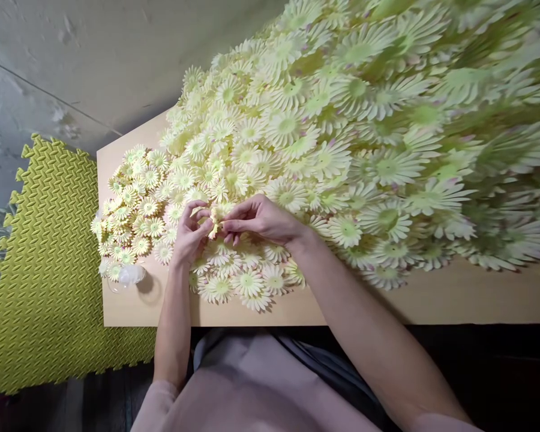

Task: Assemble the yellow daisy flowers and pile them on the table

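A big heap of pale yellow artificial daisy flowers (324,120) covers a light wooden table (432,300). My left hand (189,233) and my right hand (258,219) meet above the heap's near edge. Both pinch one small yellow flower piece (213,225) between their fingertips. The fingers of each hand are curled and closed on it. Loose flowers lie flat under and around both hands.
A small clear plastic container (128,277) stands on the table's left near corner. A yellow-green foam mat (49,264) covers the floor on the left. Grey concrete floor (94,60) lies beyond. My lap in pale clothing is below the table edge.
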A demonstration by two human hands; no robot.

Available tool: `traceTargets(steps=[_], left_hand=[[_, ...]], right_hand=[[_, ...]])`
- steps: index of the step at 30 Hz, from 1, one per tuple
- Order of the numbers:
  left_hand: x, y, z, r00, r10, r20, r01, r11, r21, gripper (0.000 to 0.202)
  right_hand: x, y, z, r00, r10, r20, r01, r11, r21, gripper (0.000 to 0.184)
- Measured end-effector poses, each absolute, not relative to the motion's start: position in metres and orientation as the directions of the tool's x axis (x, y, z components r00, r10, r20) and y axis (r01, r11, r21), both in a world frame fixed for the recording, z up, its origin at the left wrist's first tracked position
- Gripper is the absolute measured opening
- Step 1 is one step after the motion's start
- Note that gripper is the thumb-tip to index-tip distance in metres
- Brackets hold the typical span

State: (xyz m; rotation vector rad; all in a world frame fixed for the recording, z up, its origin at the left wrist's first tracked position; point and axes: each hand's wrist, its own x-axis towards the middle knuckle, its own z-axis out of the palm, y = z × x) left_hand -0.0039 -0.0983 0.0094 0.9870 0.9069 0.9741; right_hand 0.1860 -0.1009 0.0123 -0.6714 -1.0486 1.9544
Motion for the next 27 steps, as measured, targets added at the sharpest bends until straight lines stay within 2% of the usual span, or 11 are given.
traceTargets(steps=[5,11,15,20,27], left_hand=[[-0.003,-0.099,0.005,0.382,0.907,-0.177,-0.249,0.285,0.925,0.042],[0.001,-0.102,0.007,0.226,0.970,-0.085,-0.155,0.122,0.980,0.028],[0.001,-0.101,0.008,0.191,0.981,-0.023,-0.044,0.032,0.999,0.030],[-0.004,-0.100,0.000,0.178,0.983,-0.046,-0.107,0.066,0.992,0.035],[-0.002,-0.102,0.004,0.123,0.990,-0.075,-0.084,0.085,0.993,0.031]], right_hand=[[0.178,-0.103,0.010,-0.491,0.871,-0.022,-0.461,-0.281,-0.841,0.018],[0.171,-0.102,0.009,-0.316,0.948,-0.042,-0.537,-0.216,-0.815,0.018],[0.170,-0.100,0.009,-0.276,0.960,-0.054,-0.531,-0.199,-0.824,0.023],[0.169,-0.100,0.006,-0.254,0.966,-0.057,-0.524,-0.187,-0.831,0.025],[0.171,-0.100,0.004,-0.272,0.962,0.004,-0.433,-0.119,-0.893,0.020]])
